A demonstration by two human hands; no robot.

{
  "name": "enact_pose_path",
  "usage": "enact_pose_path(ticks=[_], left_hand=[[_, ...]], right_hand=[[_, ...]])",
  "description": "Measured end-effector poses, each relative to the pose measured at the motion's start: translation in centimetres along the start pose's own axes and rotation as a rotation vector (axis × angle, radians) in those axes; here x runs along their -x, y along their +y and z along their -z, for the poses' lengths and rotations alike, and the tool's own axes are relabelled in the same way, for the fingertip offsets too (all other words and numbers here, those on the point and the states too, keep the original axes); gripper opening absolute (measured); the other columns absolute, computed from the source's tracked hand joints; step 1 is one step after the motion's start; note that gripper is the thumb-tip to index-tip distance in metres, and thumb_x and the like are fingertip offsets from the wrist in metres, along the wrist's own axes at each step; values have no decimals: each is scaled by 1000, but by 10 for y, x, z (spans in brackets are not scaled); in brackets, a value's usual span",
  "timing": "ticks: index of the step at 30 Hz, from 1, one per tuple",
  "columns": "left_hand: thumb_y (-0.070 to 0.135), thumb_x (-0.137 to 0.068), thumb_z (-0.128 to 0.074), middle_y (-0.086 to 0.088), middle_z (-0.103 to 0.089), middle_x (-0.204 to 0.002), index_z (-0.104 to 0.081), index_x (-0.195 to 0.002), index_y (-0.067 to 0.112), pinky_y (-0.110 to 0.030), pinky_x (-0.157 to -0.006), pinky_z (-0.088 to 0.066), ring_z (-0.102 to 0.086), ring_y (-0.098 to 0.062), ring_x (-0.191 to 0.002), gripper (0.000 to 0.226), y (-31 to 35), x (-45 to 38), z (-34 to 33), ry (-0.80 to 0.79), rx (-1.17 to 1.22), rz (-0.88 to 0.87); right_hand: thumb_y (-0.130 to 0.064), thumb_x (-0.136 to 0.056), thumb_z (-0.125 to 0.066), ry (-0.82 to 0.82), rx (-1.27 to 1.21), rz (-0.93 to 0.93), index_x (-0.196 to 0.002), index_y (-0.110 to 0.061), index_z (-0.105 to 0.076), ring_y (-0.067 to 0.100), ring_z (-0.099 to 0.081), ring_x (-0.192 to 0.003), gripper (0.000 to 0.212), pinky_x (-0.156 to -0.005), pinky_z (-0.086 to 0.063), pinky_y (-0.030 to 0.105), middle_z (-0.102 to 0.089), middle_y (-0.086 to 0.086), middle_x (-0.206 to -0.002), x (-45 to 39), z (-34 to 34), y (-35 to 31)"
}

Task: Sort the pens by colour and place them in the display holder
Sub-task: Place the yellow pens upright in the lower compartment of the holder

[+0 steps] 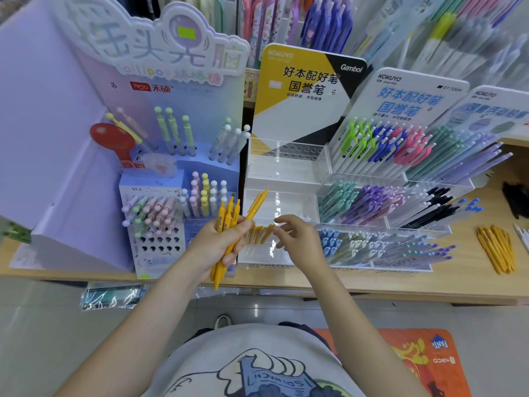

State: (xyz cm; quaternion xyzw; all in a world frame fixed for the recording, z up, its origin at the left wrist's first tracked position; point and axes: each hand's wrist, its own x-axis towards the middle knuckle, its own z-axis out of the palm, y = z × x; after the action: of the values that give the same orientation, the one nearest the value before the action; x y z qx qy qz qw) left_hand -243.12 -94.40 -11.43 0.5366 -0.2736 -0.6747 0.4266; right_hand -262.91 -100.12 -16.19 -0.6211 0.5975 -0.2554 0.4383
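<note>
- We take the clear display holder [282,209] under the yellow Kokuyo card as our landmark; every place below is told from it.
- Our left hand [221,242] sits at the holder's front left corner, fingers curled round a bundle of yellow pens [229,222].
- One pen in that bundle fans out from the rest, its long axis slanting up and to the right, its upper end over the holder's middle tier.
- A few yellow pens already in the holder [259,233] stand in its front tier, just between our two hands.
- Our right hand [297,237] hovers over that front tier, fingers loosely curled towards the seated pens. We cannot tell if the fingertips touch one.
- The right hand is the nearer to the seated pens and to the fanned pen's upper end, so we judge it the one to pull and slot the next pen.
- A loose pile of yellow pens [496,247] lies on the counter well to the holder's right, beyond the filled racks.
</note>
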Motion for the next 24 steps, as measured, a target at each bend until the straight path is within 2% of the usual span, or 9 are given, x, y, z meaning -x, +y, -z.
enact_pose_path(ticks=[4, 8, 10, 13, 15, 18, 20, 22, 24], left_hand=[[30, -93, -67, -4, -50, -58, -60, -118, 2, -23, -41, -30, -31, -14, -39, 38, 1, -3, -7, -7, -3, 11], [31, -91, -67, -4, -52, -59, -60, -118, 3, -25, -41, -31, -32, -14, -39, 39, 3, -2, -8, -17, -6, 3], [32, -91, -68, -5, -53, -60, -61, -118, 5, -25, -42, -32, -33, -14, -39, 38, 3, -2, -9, -21, -19, 7], [29, -92, -68, -7, -54, -62, -62, -116, 7, -25, -42, -32, -34, -14, -38, 34, 6, -4, -14, -63, -83, 25], [28, -92, -69, -7, -56, -62, -62, -110, 7, -25, -42, -32, -35, -13, -37, 28, 7, -4, -21, -98, -126, 24], [29, -91, -70, -8, -57, -63, -64, -98, 10, -24, -42, -34, -37, -14, -39, 21, 11, -5, -25, -78, -158, -1], [31, -90, -71, -8, -56, -61, -65, -93, 8, -25, -43, -38, -38, -16, -40, 25, 13, -6, -21, -38, -178, -2], [33, -88, -72, -7, -47, -54, -61, -84, 6, -29, -46, -42, -36, -17, -40, 29, 14, -6, -16, 15, -182, 29], [31, -87, -74, -3, -35, -51, -54, -73, 13, -27, -45, -42, -30, -16, -42, 30, 15, -7, -14, 47, -138, 63]], right_hand=[[-18, -92, -67, -21, 77, 17, -97, -15, -69, 17, -67, -60, 6, -62, -53, 29, -69, 2, -82, -2, -4, -4], [-18, -92, -66, 10, 60, -16, -100, -15, -68, 19, -66, -59, 9, -60, -51, 27, -67, 2, -82, 2, -1, -11], [-21, -96, -62, 35, -118, -53, -101, -13, -69, 20, -63, -56, 11, -57, -49, 30, -68, 5, -79, 8, 9, -23], [-30, -99, -55, -69, -523, -116, -100, -10, -70, 21, -53, -52, 25, -50, -43, 28, -62, 9, -72, 20, 26, -52], [-28, -100, -55, -103, -593, -94, -93, -11, -68, 18, -46, -49, 23, -47, -37, 25, -57, 7, -67, 23, 34, -61], [-19, -100, -54, -17, -592, -60, -85, -10, -64, 18, -42, -47, 21, -45, -32, 26, -53, 4, -63, 23, 43, -65], [-19, -101, -53, 92, -601, -69, -82, -8, -62, 19, -43, -46, 24, -46, -34, 27, -54, 4, -62, 23, 52, -64], [-18, -100, -54, 190, -592, -74, -82, -6, -63, 19, -46, -46, 23, -46, -39, 28, -56, 3, -60, 24, 62, -60], [-16, -98, -57, 234, -528, -54, -84, -5, -64, 18, -49, -45, 19, -47, -43, 28, -60, 3, -59, 25, 68, -54]])
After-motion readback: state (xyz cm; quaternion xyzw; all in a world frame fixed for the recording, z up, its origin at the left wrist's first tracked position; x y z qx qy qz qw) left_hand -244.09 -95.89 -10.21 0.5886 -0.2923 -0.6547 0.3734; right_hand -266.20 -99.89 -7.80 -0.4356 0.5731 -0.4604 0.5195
